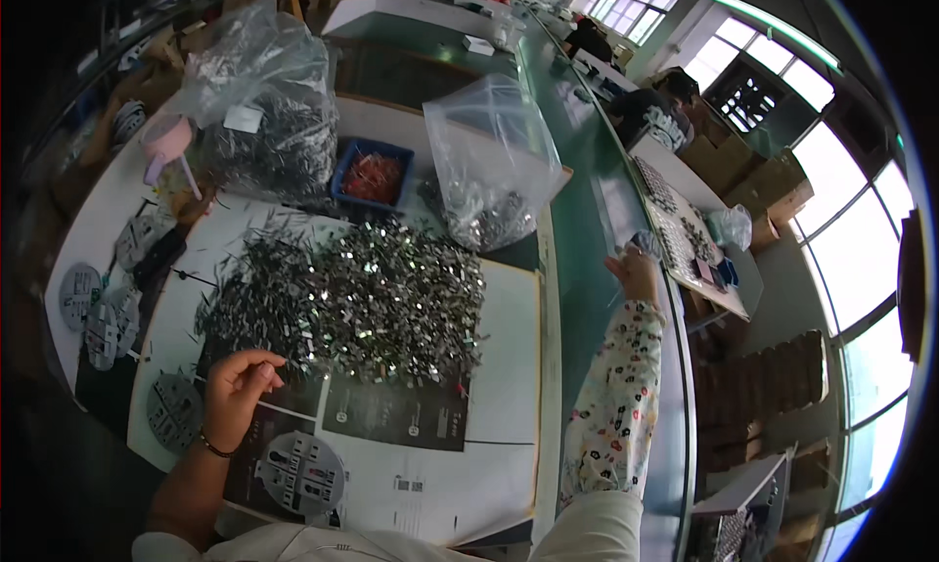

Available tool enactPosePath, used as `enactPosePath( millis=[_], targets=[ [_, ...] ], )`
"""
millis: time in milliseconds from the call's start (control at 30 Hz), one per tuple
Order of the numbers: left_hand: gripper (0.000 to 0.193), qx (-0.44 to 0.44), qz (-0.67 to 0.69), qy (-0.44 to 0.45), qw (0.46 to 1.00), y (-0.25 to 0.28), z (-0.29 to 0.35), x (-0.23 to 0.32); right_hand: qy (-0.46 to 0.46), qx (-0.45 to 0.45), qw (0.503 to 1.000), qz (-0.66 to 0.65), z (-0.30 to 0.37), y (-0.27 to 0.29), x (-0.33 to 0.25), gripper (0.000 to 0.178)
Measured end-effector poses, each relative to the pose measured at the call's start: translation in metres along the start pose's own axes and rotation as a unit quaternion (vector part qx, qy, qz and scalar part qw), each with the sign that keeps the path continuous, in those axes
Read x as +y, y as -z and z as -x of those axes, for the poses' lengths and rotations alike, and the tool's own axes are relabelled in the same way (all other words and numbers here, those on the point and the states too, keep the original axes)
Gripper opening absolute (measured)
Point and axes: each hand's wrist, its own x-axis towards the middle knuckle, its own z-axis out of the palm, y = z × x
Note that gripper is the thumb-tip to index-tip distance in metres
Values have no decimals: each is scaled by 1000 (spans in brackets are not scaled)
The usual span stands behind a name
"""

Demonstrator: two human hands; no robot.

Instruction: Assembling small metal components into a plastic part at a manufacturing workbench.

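My left hand [243, 396] is at the near left edge of a heap of small shiny metal pieces [401, 298]. Its thumb and forefinger are pinched together, and whatever is between them is too small to make out. Beside the shiny pieces lies a heap of thin dark strips [259, 298]. My right arm, in a flowered sleeve, reaches over the green conveyor belt [592, 352]. There my right hand [638, 273] has its fingers curled by a small greyish thing that I cannot name. Below my left hand lies a round grey fixture [301, 472] with small parts in its slots.
More round grey fixtures [176, 410] lie at the left. Behind the heaps stand a bulky clear bag [269, 122], a blue bin [345, 185] of reddish pieces and another clear bag [494, 141]. Across the belt, a person [650, 114] sits near a board of parts [675, 231].
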Motion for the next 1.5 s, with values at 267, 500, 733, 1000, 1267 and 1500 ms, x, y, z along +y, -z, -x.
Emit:
enactPosePath(
  millis=[267, 500, 733, 1000, 1267, 1500],
  targets=[
    [16, 14, -83, -30, 996, -7, -4, -1, 199, -94, 803, 554, -22, -89, 80, 24],
    [19, -45, -124, -65, 989, -4, 3, 7, 270, -44, 688, 672, 58, -102, 74, 14],
    [23, -62, -77, -59, 993, -3, 1, -2, 256, -51, 634, 728, 58, -105, 73, 11],
    [18, -93, -16, -92, 991, -4, -2, -17, 38, -76, 848, 523, -30, -96, -42, 53],
    [24, -64, 56, -223, 971, -10, 8, -4, 142, -277, 903, 295, 221, -223, -90, 27],
    [34, -178, -3, -228, 957, -10, 41, 20, -7, -374, 914, 157, 399, -235, -69, 12]
  ],
)
